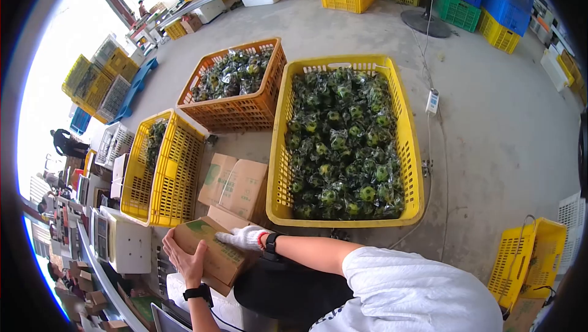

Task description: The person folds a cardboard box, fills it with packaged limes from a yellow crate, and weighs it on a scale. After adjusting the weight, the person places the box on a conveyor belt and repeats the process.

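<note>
A brown cardboard box (214, 257) with green printing is tilted in front of me, close to my lap. My left hand (185, 260), bare with a black watch at the wrist, grips its left edge, thumb on the printed face. In a white knitted glove, my right hand (245, 238) rests on the box's upper right part, its fingers against the cardboard; the glove partly hides their shape. Just beyond the box lie more brown cartons (236, 185). To the right stands a large yellow crate (411, 173) full of green round produce (343, 142) in clear plastic wrappers.
An orange crate (239, 111) and a smaller yellow crate (177, 173) also hold wrapped produce. White foam boxes (128, 240) stand at left. A cable with a white power strip (432, 101) runs over the floor at right. Another yellow crate (511, 264) sits lower right.
</note>
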{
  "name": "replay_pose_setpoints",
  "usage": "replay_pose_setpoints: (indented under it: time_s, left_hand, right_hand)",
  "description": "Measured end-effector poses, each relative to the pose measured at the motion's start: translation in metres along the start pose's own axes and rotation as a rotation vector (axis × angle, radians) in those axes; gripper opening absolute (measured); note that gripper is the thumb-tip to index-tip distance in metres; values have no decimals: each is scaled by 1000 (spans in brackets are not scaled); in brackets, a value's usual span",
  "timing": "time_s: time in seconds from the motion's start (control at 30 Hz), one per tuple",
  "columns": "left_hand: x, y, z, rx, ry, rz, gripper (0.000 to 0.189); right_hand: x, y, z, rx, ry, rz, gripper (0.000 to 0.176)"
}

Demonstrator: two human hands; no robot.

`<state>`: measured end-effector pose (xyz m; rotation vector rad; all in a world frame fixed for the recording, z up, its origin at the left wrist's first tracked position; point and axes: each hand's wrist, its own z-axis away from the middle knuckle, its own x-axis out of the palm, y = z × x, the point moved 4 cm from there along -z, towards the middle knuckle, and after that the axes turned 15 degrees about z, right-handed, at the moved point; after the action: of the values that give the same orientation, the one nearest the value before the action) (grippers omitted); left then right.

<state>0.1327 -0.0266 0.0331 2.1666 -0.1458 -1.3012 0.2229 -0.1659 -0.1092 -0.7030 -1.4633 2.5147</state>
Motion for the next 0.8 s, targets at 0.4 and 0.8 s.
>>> replay_pose_setpoints:
  time_s: [0.4,0.8]
  left_hand:
    - [-41,8,35,-313,102,1127,66]
    - [0,68,85,-497,-145,1394,72]
  right_hand:
    - [-72,-63,121,-543,443,-525,38]
    - [-102,-46,216,-572,683,-360,30]
